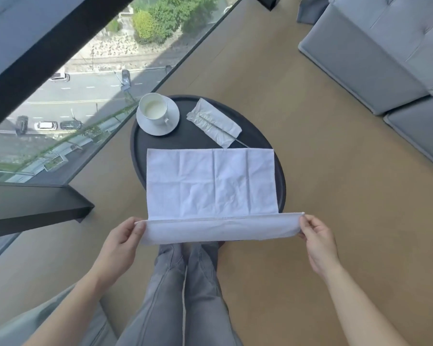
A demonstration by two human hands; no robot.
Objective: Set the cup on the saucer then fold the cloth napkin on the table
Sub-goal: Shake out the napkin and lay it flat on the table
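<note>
A white cup (153, 109) stands upright on a white saucer (171, 122) at the far left of the round black table (258, 136). The white cloth napkin (210, 181) lies spread over the table's near half. Its near edge is lifted off the table and curled toward me. My left hand (121, 242) pinches the napkin's near left corner. At the near right corner, my right hand (316, 242) grips the napkin between thumb and fingers. Both hands sit just past the table's near rim.
A crumpled white wrapper (214, 122) with a thin metal utensil lies at the table's far right. A grey sofa (385, 51) stands to the right. A floor-to-ceiling window (90, 83) runs along the left. My legs in grey jeans (185, 283) are under the table's near edge.
</note>
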